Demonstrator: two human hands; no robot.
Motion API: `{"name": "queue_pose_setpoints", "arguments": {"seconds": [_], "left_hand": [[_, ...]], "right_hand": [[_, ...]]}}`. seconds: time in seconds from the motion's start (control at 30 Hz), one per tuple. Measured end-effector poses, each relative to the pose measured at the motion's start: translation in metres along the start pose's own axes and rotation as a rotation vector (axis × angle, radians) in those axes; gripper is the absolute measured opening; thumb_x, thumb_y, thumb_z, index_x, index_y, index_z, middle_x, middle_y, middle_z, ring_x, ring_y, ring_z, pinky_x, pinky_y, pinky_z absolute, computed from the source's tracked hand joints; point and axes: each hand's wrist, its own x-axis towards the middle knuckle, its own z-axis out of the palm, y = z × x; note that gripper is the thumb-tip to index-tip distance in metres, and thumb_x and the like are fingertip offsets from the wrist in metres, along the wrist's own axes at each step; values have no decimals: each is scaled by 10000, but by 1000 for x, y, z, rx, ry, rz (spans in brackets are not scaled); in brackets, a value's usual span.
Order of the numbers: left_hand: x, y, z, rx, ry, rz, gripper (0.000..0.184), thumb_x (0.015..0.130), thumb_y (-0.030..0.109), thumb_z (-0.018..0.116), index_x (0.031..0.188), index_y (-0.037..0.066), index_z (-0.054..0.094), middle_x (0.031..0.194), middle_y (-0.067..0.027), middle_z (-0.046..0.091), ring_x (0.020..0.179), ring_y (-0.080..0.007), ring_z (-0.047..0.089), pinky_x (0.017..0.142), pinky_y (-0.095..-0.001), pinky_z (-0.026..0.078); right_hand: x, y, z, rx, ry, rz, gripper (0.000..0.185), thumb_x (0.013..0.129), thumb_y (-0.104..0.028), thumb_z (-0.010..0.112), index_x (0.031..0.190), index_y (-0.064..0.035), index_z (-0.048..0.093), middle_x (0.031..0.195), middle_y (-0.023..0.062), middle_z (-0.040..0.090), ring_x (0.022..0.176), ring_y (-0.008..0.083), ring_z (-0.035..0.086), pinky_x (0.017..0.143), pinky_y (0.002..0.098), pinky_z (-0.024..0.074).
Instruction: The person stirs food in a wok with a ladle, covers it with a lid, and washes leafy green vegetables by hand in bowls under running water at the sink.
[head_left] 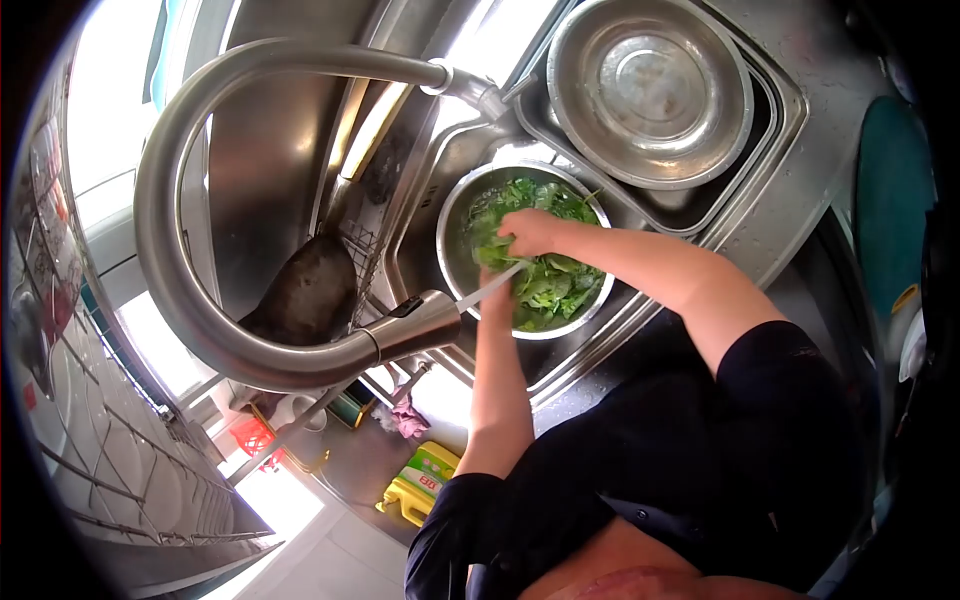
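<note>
A round metal basin (452, 240) stands in the sink, with leafy greens (555, 285) in water inside it. My right hand (532, 232) reaches in from the right, its fingers curled round some of the leaves. From below comes my left hand (495, 285), among the leaves at the basin's near left side. Leaves and water hide its fingers. Water runs from the faucet (425, 322) in a stream (492, 287) across my left hand into the greens.
Another metal basin (655, 90) rests over the second sink bowl at the upper right. The faucet's large curved neck (165, 210) arches on the left. Behind it sits a dark wok-like pan (310, 290). A yellow bottle (420, 485) and a pink cloth (408, 418) lie lower left.
</note>
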Motion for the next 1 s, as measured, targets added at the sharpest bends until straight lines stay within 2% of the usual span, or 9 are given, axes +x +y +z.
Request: {"name": "queue_pose_setpoints", "arguments": {"seconds": [0.13,0.2,0.37,0.47,0.57,0.6,0.8,0.93,1.0], "left_hand": [[-47,47,-1,147,-89,77,469,804,-28,550,1259,16,445,1152,-119,557,1025,-224,568,853,-348,486],[-45,43,-7,84,2,107,436,814,4,573,1238,4,473,1165,-112,560,1047,-227,557,870,-348,475],[-31,41,-24,120,29,201,471,780,37,610,1231,19,477,1169,-102,549,1039,-216,550,891,-368,469],[-2,7,-19,749,333,335,476,723,42,650,1175,-9,513,1151,-153,551,1037,-297,554,890,-405,463],[26,-39,-17,1408,214,504,449,672,87,689,1095,-7,571,1186,-242,496,1061,-423,496,902,-470,427],[15,-36,-5,1655,173,429,426,664,102,699,1065,1,592,1208,-261,468,1072,-450,471,905,-483,416],[22,-32,-9,1742,452,328,400,654,136,716,1032,34,632,1200,-200,456,1042,-394,474,867,-442,438],[40,-54,-31,1641,349,162,467,677,208,700,1095,28,594,1251,-199,460,1085,-394,447,939,-438,391],[25,-15,-20,1778,240,99,506,692,242,691,1131,26,562,1241,-190,483,1113,-386,442,962,-421,376]], "right_hand": [[0,-24,-47,439,-129,63,316,715,-279,621,947,-69,664,878,169,657,814,342,627,723,378,501],[6,-4,-44,-177,-46,199,278,725,-274,625,910,-73,669,868,170,659,838,340,625,743,380,500],[-7,-24,-31,-72,192,176,306,785,-197,587,1062,-68,601,1094,141,527,1059,316,528,833,418,460],[-20,-9,0,-530,47,21,287,775,-169,592,1054,-102,603,1192,115,495,1134,294,468,873,460,436],[-22,40,44,-660,-282,-129,359,720,-135,623,1078,-168,620,1206,56,517,1188,274,424,930,513,368],[-16,43,30,-676,-463,-62,339,726,-130,615,1063,-167,624,1175,52,539,1202,276,419,946,508,359],[-18,37,47,-641,11,131,380,742,-162,600,1119,-112,600,1270,67,506,1222,261,414,995,496,322],[-6,89,58,-443,-70,-121,414,724,-106,602,1137,-127,589,1299,86,479,1228,269,411,1029,365,343],[-2,44,17,-130,-201,338,465,718,-106,615,1178,-148,571,1366,89,421,1215,299,426,1020,388,352]]}}
